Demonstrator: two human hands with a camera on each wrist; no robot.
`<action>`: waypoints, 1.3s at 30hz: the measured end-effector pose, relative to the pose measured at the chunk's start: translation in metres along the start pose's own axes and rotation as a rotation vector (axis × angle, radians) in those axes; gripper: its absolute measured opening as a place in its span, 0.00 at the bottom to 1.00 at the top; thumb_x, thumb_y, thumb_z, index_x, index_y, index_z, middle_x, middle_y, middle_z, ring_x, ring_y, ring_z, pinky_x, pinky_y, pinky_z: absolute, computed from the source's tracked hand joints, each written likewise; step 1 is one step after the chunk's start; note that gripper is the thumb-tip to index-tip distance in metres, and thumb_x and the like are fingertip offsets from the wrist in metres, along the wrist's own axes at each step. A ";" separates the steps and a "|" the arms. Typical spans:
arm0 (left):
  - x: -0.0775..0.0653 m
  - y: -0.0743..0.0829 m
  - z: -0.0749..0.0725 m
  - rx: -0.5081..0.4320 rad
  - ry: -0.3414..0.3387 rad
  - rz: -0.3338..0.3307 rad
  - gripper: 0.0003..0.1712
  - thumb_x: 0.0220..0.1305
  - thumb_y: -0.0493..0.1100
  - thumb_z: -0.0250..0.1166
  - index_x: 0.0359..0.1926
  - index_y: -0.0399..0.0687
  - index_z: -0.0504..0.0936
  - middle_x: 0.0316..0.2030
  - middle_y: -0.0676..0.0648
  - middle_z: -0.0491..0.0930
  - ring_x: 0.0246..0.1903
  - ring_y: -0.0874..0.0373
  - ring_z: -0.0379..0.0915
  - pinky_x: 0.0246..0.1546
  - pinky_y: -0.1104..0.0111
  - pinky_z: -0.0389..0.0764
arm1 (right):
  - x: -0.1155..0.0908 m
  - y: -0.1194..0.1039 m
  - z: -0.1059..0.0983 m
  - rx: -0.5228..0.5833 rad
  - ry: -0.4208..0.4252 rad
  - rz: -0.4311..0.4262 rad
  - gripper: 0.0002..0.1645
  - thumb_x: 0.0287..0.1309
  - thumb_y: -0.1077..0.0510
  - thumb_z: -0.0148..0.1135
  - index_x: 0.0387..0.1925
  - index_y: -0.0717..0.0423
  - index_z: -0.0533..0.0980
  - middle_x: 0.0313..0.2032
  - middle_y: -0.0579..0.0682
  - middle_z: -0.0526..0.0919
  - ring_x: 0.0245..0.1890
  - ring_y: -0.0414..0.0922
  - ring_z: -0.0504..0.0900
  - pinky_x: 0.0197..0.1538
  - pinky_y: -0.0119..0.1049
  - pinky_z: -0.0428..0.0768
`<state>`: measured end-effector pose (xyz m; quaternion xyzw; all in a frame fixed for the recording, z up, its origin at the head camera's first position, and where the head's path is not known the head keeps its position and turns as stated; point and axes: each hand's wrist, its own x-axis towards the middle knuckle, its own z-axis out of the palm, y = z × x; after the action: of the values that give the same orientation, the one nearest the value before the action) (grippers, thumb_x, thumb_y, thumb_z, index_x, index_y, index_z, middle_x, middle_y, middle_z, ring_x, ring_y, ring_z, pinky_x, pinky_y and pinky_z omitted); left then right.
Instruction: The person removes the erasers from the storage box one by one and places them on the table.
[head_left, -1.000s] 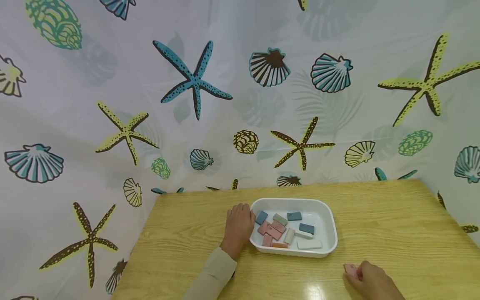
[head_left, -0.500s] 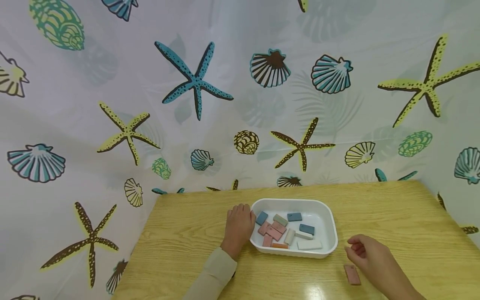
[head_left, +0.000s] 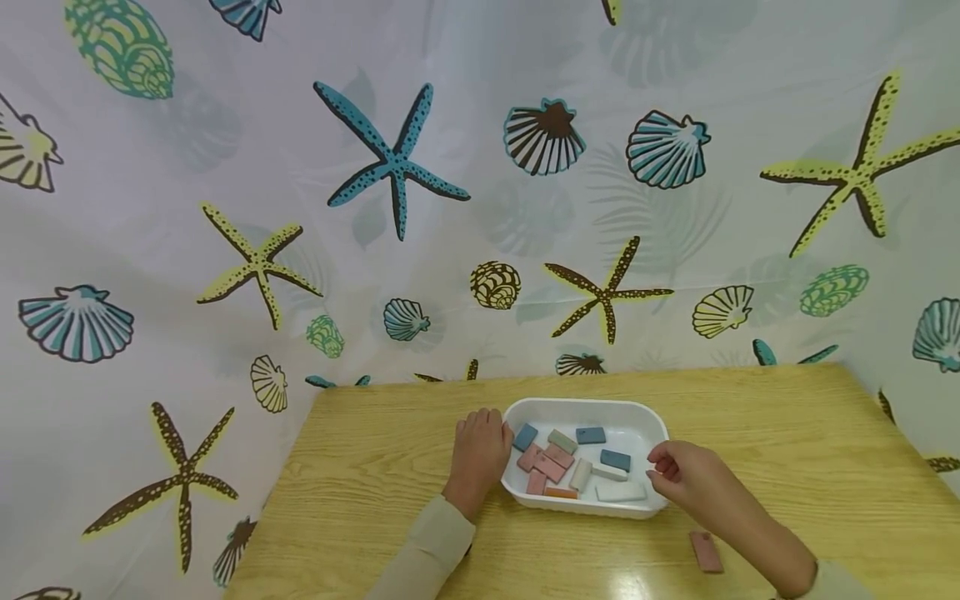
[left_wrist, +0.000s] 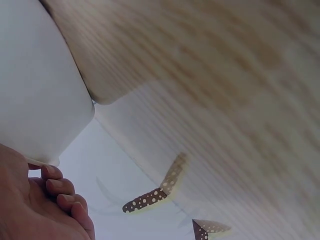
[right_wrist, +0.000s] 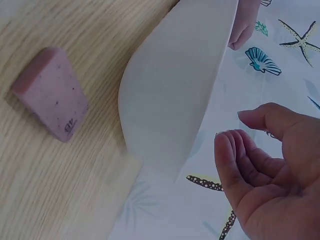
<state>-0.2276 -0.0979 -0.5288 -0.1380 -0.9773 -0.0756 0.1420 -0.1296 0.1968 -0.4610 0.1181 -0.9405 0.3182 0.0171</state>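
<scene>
My left hand (head_left: 478, 454) holds the left end of a white plastic tray (head_left: 636, 435), its fingers bent at the rim in the left wrist view. Inside the tray lie several small eraser-like blocks: pink (head_left: 551, 467), blue (head_left: 590, 435), grey (head_left: 562, 441), white (head_left: 621, 492) and one orange (head_left: 561, 493). At the tray's right end hovers my right hand (head_left: 697, 483), thumb and bent fingertips apart with nothing between them. One pink eraser-like block (right_wrist: 55, 97) rests on the table to the right of the tray, below my right forearm; small dark marks show on its face.
The wooden table (head_left: 375, 467) carries the tray near its middle. A white curtain (head_left: 450, 183) printed with starfish and shells hangs behind the table and along both sides.
My right hand let go of the pink block on the table, rose, and moved left to the tray's right end. My left hand stays at the tray's left end.
</scene>
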 end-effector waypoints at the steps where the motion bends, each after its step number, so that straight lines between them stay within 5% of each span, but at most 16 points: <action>1: 0.000 0.000 0.000 0.003 0.001 0.001 0.14 0.69 0.49 0.48 0.32 0.45 0.71 0.26 0.49 0.67 0.32 0.54 0.67 0.33 0.63 0.64 | 0.004 0.000 0.001 -0.011 -0.013 -0.022 0.07 0.51 0.63 0.64 0.33 0.61 0.77 0.25 0.42 0.76 0.26 0.36 0.75 0.30 0.30 0.75; 6: 0.001 0.000 0.001 0.009 -0.004 -0.001 0.14 0.69 0.49 0.48 0.32 0.45 0.71 0.27 0.49 0.67 0.32 0.54 0.67 0.34 0.62 0.64 | 0.023 0.004 0.008 -0.066 -0.092 -0.116 0.04 0.51 0.66 0.62 0.31 0.62 0.77 0.24 0.42 0.75 0.25 0.35 0.73 0.30 0.31 0.74; 12: 0.000 0.000 0.001 0.001 -0.003 -0.002 0.14 0.69 0.49 0.48 0.31 0.45 0.70 0.26 0.49 0.67 0.32 0.54 0.67 0.33 0.62 0.63 | 0.036 0.011 0.019 -0.106 -0.149 -0.125 0.04 0.50 0.67 0.62 0.31 0.62 0.77 0.23 0.42 0.73 0.24 0.37 0.69 0.28 0.32 0.72; 20: 0.000 0.000 0.000 0.004 -0.003 -0.005 0.14 0.69 0.49 0.48 0.31 0.45 0.70 0.26 0.49 0.67 0.32 0.54 0.68 0.34 0.62 0.64 | 0.044 0.020 0.033 -0.195 -0.120 -0.139 0.03 0.50 0.68 0.62 0.29 0.61 0.76 0.22 0.44 0.69 0.23 0.38 0.66 0.28 0.33 0.69; 31: 0.001 0.000 -0.002 -0.007 -0.007 -0.014 0.14 0.69 0.49 0.49 0.31 0.45 0.70 0.26 0.50 0.67 0.32 0.55 0.67 0.33 0.62 0.64 | 0.053 0.018 0.039 -0.272 -0.173 -0.067 0.08 0.49 0.65 0.66 0.33 0.64 0.77 0.29 0.51 0.78 0.28 0.41 0.73 0.33 0.39 0.74; 39: 0.000 0.000 -0.001 -0.014 -0.021 -0.021 0.14 0.69 0.49 0.48 0.31 0.45 0.70 0.26 0.50 0.67 0.31 0.55 0.66 0.32 0.63 0.63 | 0.055 0.021 0.046 -0.312 -0.140 -0.120 0.08 0.46 0.65 0.68 0.29 0.62 0.77 0.25 0.50 0.76 0.25 0.41 0.71 0.31 0.39 0.73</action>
<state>-0.2270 -0.0977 -0.5281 -0.1294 -0.9796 -0.0823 0.1301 -0.1856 0.1743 -0.5043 0.1916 -0.9687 0.1577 -0.0116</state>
